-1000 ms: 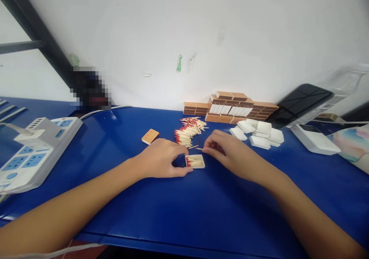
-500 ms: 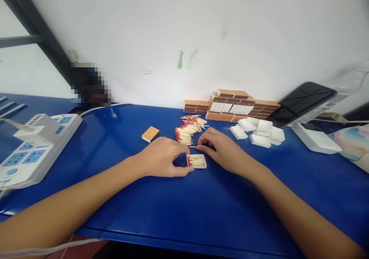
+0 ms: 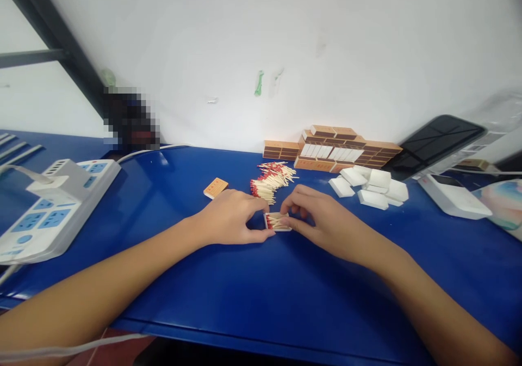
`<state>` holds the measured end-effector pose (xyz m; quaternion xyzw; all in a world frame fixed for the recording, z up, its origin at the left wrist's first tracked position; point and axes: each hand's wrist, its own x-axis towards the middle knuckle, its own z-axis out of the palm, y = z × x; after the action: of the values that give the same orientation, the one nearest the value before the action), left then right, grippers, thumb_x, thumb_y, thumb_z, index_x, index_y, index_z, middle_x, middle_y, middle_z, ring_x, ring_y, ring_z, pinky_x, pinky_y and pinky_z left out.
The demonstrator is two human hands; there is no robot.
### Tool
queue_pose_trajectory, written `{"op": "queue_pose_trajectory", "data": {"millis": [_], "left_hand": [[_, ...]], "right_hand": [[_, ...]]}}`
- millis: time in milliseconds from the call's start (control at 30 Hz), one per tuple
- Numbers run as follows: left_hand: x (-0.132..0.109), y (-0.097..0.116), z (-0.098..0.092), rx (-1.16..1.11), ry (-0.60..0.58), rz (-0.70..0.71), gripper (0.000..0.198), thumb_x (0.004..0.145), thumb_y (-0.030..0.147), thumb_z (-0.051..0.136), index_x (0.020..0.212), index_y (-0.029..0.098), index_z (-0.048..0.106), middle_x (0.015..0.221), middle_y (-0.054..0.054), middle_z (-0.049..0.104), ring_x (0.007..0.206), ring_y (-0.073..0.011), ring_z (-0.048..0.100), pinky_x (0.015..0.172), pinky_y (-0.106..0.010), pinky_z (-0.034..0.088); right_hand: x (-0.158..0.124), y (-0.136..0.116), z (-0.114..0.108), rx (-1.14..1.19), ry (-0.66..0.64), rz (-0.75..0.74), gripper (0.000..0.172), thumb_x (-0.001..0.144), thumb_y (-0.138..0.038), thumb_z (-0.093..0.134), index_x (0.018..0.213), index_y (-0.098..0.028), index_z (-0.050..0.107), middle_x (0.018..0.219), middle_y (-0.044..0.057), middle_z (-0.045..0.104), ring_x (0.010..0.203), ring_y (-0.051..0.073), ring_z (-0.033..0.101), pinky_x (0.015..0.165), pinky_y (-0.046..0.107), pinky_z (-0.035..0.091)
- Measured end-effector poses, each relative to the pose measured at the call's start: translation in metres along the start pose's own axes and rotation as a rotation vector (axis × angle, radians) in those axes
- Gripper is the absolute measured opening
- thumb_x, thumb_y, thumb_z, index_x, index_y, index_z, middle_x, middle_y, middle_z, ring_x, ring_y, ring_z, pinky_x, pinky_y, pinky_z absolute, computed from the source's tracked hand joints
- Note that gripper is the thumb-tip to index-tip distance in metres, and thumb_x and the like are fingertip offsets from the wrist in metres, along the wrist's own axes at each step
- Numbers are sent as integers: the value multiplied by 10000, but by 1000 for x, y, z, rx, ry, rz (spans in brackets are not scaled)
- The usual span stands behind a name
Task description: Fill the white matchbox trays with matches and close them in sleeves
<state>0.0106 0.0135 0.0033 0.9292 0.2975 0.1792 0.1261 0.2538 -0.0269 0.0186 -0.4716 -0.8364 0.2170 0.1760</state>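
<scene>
A small white matchbox tray [image 3: 276, 222] with red-tipped matches in it lies on the blue table [image 3: 253, 295]. My left hand [image 3: 232, 220] pinches the tray's left end between thumb and fingers. From the right, my right hand [image 3: 318, 216] has its curled fingertips over the tray, pressed on the matches inside. Just behind the hands lies a loose pile of matches [image 3: 271, 181]. A closed orange matchbox [image 3: 216, 187] rests to the left of the pile.
Stacked orange matchbox sleeves [image 3: 332, 149] stand against the white wall, with several empty white trays [image 3: 373, 187] in front. A power strip [image 3: 53, 205] sits far left. A dark phone [image 3: 438, 144] and a white device [image 3: 454, 200] are at right.
My right hand drew back from the match pile and came down onto the tray. The left hand stayed pinched on the tray. The view shifted slightly.
</scene>
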Motion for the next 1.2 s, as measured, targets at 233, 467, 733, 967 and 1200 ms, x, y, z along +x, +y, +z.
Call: {"op": "queue_pose_trajectory", "data": {"millis": [233,467,733,967,1200], "left_hand": [[-1,1,1,8,-26,22,309,894,490,704,937,185,731,613,19,619,558,-132,573,543,-249,328],[0,1,1,9,-15,47,312,906,489,694,934,179,721,605,31,593,550,-123,577,530,-250,338],[1,1,-3,26,-61,6,307,903,482,701,935,177,717,618,31,607,565,-125,588,545,-249,341],[0,0,-2,27,-37,27,321,912,501,688,904,180,694,609,34,601,555,-125,582,548,-253,327],[1,1,-4,11,-8,25,315,917,491,684,904,177,705,593,39,591,542,-115,566,550,-247,333]], "right_hand": [[2,1,1,-27,-40,15,179,1016,-352,617,906,-225,678,999,36,628,820,166,600,716,305,458],[3,5,1,-62,-15,-46,117,998,-186,585,943,-217,683,991,42,640,842,168,608,719,298,452],[4,7,6,-15,0,-15,170,1034,-298,590,907,-211,661,896,23,619,756,155,566,673,291,424],[5,9,6,22,38,12,188,1023,-333,617,891,-218,685,882,20,615,758,156,566,682,291,431],[5,9,5,4,68,12,113,991,-280,650,912,-230,715,910,20,586,750,152,560,674,290,431]]}}
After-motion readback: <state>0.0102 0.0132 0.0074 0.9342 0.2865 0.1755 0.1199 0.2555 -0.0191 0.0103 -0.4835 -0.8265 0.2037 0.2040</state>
